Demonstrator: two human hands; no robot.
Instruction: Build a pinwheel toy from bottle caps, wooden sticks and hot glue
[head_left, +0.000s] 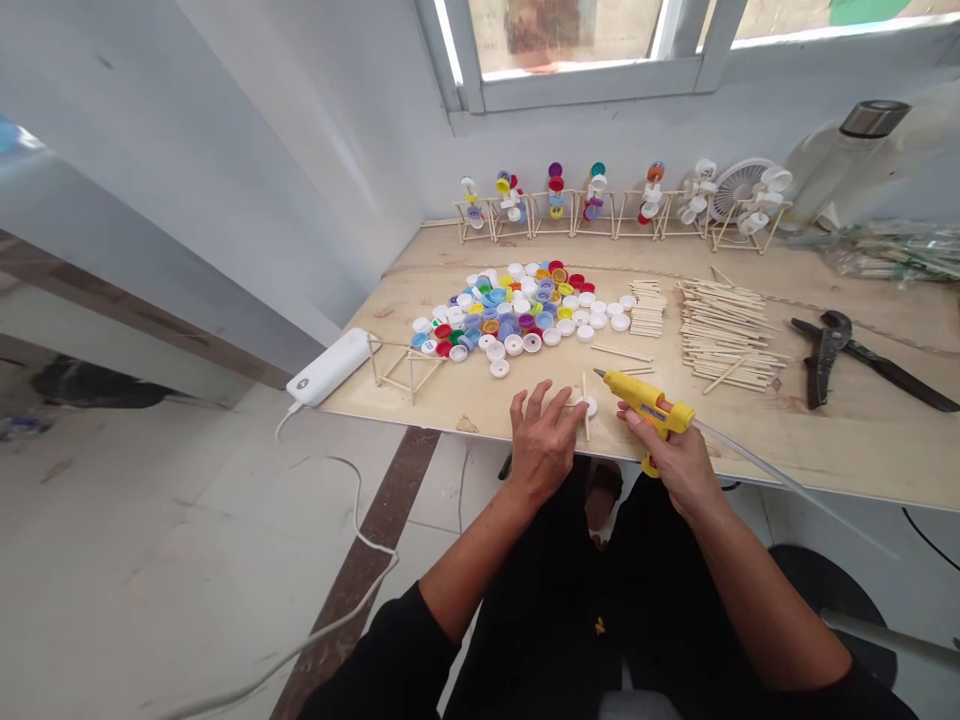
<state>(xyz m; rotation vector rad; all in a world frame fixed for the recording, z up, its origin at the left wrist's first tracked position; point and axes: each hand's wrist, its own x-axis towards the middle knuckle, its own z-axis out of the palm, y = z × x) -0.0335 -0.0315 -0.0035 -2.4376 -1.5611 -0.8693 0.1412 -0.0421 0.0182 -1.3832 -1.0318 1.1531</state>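
My right hand (679, 460) is wrapped around the grip of a yellow hot glue gun (649, 400). Its nozzle points left, and a long clear glue stick (780, 475) trails from its back. At the table's front edge, my left hand (541, 440) has its fingertips at a white bottle cap (591, 407), with a thin wooden stick (586, 425) standing across it. A second short stick reaches from the cap toward my left fingers, which seem to steady the piece. The glue gun's tip is slightly above and right of the cap, apart from it.
Colourful bottle caps (517, 315) lie heaped at the middle. Stick piles (724, 335) and black-handled pliers (821, 360) are on the right. Stick frames with caps (555, 205) line the wall. A bare stick frame (409, 370) and white power strip (330, 368) sit left.
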